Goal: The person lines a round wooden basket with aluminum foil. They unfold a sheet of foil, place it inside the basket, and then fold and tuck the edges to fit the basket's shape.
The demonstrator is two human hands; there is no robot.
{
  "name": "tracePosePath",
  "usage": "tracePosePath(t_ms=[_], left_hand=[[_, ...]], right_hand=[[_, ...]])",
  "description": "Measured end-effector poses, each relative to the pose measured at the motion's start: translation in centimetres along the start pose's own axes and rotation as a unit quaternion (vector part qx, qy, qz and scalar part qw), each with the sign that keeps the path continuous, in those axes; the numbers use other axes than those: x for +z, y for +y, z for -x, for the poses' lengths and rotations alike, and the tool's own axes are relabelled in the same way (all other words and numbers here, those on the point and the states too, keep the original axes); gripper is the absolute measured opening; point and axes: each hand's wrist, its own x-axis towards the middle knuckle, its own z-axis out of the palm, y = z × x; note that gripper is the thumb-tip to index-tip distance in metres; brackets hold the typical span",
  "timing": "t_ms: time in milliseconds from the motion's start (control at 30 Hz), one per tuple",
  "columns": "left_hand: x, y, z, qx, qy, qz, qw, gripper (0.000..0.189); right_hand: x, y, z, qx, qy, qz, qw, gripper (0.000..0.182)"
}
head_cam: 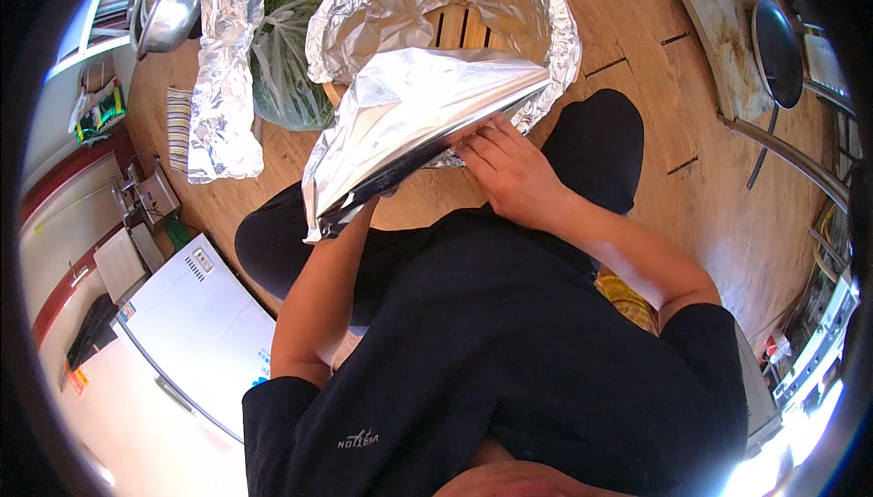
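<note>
A sheet of aluminium foil [416,101] is held up at a slant across the near side of a round foil-lined container [565,40]. Wooden slats [464,26] show at the container's bottom, between the crumpled foil. My right hand [515,166] holds the sheet's near edge, fingertips against its darker, reflective underside. Most of my left hand [389,192] is hidden beneath the sheet's lower left part, which it holds up; only a little of it shows at the edge.
To the left lie a long crumpled foil piece [226,81], a striped cloth [179,129] and a plastic bag of greens [290,81]. Metal bowls [174,9] stand beyond. A white refrigerator [204,333] is at lower left. A dark pan [777,53] sits on the right, above the wooden floor [648,129].
</note>
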Motion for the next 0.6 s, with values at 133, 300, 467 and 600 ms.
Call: tracePosePath(t_ms=[133, 300, 467, 600], left_hand=[[0.3, 0.0, -0.3, -0.013, 0.007, 0.019, 1.0, 0.05], [-4.9, -4.8, 2.3, -0.024, 0.09, -0.017, 0.995, 0.055], [-7.0, -0.9, 5.6, 0.214, 0.366, -0.215, 0.88, 0.057], [-4.5, 4.2, 6.6, 0.322, 0.253, -0.566, 0.716, 0.026]], right_hand=[[1.5, 1.7, -0.2, -0.028, -0.041, 0.037, 0.998, 0.054], [2.2, 2.5, -1.0, 0.007, -0.07, 0.055, 0.996, 0.05], [2.3, 2.7, -2.1, 0.073, -0.195, 0.051, 0.977, 0.05], [2.4, 3.1, -3.0, 0.077, -0.235, 0.046, 0.968, 0.051]])
